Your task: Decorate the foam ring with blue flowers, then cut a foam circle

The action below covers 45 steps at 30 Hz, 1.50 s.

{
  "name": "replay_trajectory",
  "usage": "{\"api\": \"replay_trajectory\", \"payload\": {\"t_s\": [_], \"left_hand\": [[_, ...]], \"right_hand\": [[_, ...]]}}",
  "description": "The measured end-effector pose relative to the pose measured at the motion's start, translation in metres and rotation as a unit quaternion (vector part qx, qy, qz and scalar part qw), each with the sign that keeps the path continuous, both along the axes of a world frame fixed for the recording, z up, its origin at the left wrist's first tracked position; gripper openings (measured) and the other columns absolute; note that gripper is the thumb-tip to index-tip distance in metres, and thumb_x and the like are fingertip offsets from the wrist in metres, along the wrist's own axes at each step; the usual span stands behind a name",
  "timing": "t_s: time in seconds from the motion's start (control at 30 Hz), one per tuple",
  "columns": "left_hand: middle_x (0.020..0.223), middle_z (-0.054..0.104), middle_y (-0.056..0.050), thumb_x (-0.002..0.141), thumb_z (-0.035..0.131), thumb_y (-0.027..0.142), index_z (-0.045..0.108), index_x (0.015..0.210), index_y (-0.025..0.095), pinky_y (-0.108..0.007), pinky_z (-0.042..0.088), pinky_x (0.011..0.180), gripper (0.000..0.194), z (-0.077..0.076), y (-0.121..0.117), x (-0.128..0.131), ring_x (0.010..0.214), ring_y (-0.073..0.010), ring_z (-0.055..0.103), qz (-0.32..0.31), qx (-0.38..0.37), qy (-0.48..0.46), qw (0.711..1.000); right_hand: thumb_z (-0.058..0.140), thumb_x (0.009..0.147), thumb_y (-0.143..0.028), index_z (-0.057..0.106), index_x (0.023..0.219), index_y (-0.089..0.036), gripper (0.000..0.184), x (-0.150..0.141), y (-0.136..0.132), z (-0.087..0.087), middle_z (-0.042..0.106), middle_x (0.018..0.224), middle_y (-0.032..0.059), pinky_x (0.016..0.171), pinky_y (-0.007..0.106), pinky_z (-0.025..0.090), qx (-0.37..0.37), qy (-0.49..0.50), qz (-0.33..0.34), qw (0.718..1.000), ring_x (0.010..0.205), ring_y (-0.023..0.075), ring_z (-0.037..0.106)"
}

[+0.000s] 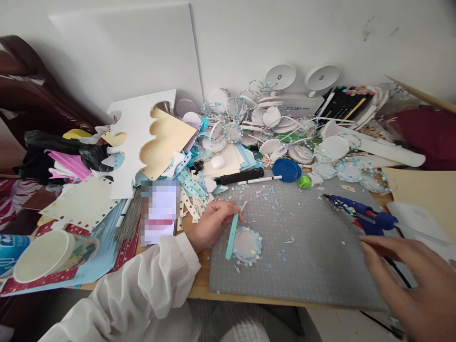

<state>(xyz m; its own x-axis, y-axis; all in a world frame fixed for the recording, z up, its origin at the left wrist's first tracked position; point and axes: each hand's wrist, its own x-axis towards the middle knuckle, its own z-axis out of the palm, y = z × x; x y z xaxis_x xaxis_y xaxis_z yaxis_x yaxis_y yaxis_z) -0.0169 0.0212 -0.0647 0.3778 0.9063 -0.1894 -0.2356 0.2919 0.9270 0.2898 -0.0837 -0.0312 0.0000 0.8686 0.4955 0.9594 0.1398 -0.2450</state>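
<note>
My left hand (215,223) is closed over the cutting mat (306,266), pinching a slim teal stick-like tool (232,237) with a rounded lower end. Beneath and beside that tool lies a small white disc (245,245), its rim ringed with pale blue and white star-shaped bits. At the right edge, my right hand (416,275) is open, thumb and forefinger apart, with nothing visible between them. Just beyond its fingertips a blue glue gun (359,211) rests on its side, nozzle pointing left, with its handle partly hidden.
White discs (272,116) and wire with blue stars heap along the back. A black marker (242,176), a white pen (260,180) and a blue lid (286,170) border the mat. Left are a phone (162,209), cut paper (167,137) and a tipped cup (46,256).
</note>
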Motion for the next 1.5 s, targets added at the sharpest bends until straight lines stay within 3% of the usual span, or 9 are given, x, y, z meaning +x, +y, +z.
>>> {"api": "replay_trajectory", "payload": {"t_s": [0.23,0.37,0.5,0.67,0.8,0.9,1.07,1.23,1.5], "left_hand": [[0.049,0.033,0.004,0.075,0.063,0.031,0.036,0.042,0.018,-0.025,0.033,0.06,0.044,-0.007,0.003,0.0,0.054,-0.0096,0.039,0.025,-0.028,-0.048,0.998],[0.052,0.03,0.005,0.075,0.062,0.03,0.039,0.048,0.017,-0.024,0.028,0.055,0.038,-0.011,0.004,0.0,0.053,-0.008,0.028,0.033,-0.028,-0.068,0.997],[0.055,0.03,0.005,0.076,0.061,0.03,0.04,0.05,0.016,-0.024,0.028,0.055,0.036,-0.01,0.004,-0.001,0.055,-0.0083,0.027,0.024,-0.025,-0.068,0.997],[0.053,0.029,0.005,0.081,0.059,0.037,0.036,0.05,0.017,-0.025,0.027,0.054,0.044,-0.004,0.002,0.0,0.054,-0.008,0.026,0.001,-0.018,-0.039,0.999],[0.051,0.035,0.004,0.083,0.06,0.041,0.05,0.051,0.014,-0.025,0.024,0.053,0.043,0.004,0.001,-0.002,0.052,-0.0078,0.029,-0.02,0.007,0.017,1.0],[0.053,0.04,0.003,0.087,0.054,0.042,0.067,0.067,0.014,-0.025,0.025,0.053,0.037,0.009,0.003,-0.007,0.053,-0.009,0.035,-0.027,0.099,0.147,0.984],[0.061,0.051,0.0,0.088,0.051,0.034,0.061,0.062,0.014,-0.024,0.031,0.054,0.034,0.017,0.007,-0.014,0.058,-0.0106,0.043,-0.106,0.228,0.262,0.932],[0.062,0.048,0.001,0.081,0.056,0.023,0.058,0.066,0.016,-0.023,0.031,0.054,0.018,0.022,0.01,-0.016,0.059,-0.0108,0.041,-0.209,0.284,0.259,0.899],[0.069,0.054,-0.001,0.076,0.059,0.016,0.061,0.072,0.016,-0.021,0.033,0.054,0.005,0.017,0.012,-0.016,0.062,-0.0102,0.045,-0.268,0.283,0.233,0.891]], "right_hand": [[0.049,0.089,-0.01,0.055,0.12,-0.017,0.033,-0.114,0.055,0.021,0.063,0.108,0.011,0.085,0.039,0.047,0.025,-0.08,0.333,0.939,0.098,0.0226,0.058],[0.048,0.091,-0.012,0.063,0.105,-0.012,0.021,-0.139,0.081,0.018,0.065,0.101,0.0112,0.084,0.038,0.048,0.062,-0.14,0.388,0.909,0.097,0.0228,0.057],[0.048,0.09,-0.01,0.064,0.087,-0.013,0.017,-0.146,0.093,0.016,0.066,0.09,0.0092,0.08,0.036,0.05,0.084,-0.169,0.398,0.898,0.091,0.0214,0.058],[0.05,0.088,-0.006,0.062,0.093,-0.015,0.015,-0.14,0.1,0.004,0.068,0.088,0.0094,0.078,0.038,0.051,0.135,-0.121,0.425,0.887,0.089,0.0208,0.06],[0.053,0.084,-0.004,0.058,0.102,-0.022,0.026,-0.125,0.1,-0.012,0.068,0.095,0.0073,0.077,0.039,0.051,0.1,0.07,0.428,0.895,0.091,0.0214,0.062],[0.054,0.084,-0.009,0.054,0.099,-0.024,0.022,-0.116,0.095,-0.02,0.068,0.092,0.0063,0.075,0.041,0.051,0.065,0.272,0.344,0.896,0.086,0.0211,0.063],[0.054,0.089,-0.023,0.052,0.092,-0.023,0.004,-0.111,0.087,-0.029,0.063,0.082,0.0037,0.066,0.035,0.051,-0.05,0.52,0.241,0.818,0.075,0.0179,0.061],[0.055,0.089,-0.025,0.053,0.092,-0.022,0.005,-0.112,0.086,-0.035,0.063,0.083,0.0021,0.068,0.033,0.05,-0.126,0.571,0.269,0.765,0.074,0.0154,0.06],[0.055,0.089,-0.025,0.052,0.092,-0.021,0.006,-0.113,0.082,-0.033,0.063,0.085,0.003,0.071,0.032,0.051,-0.179,0.564,0.277,0.757,0.078,0.0153,0.06]]}}
